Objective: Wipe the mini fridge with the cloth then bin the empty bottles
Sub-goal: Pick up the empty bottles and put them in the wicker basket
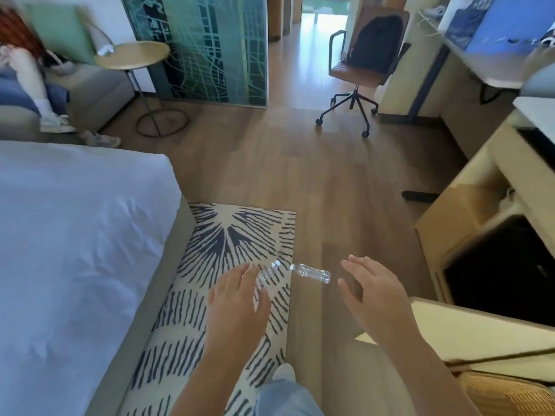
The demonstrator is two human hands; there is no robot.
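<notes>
Two clear, crushed plastic bottles lie on the floor ahead of me. One bottle [310, 272] rests on the wood floor just off the rug's edge. The other bottle [268, 272] lies on the patterned rug [240, 235], partly hidden by my fingers. My left hand [237, 298] hovers over it with fingers spread and holds nothing. My right hand [372, 292] is held out with loose fingers, a little to the right of the first bottle, also holding nothing. The mini fridge [504, 274] shows as a dark opening in the cabinet at right. No cloth is in view.
A bed with a white sheet [75, 250] fills the left. A swivel chair [363, 67] stands at the back, a round side table [135, 55] at back left, where a person sits. A wicker basket [507, 394] is at bottom right.
</notes>
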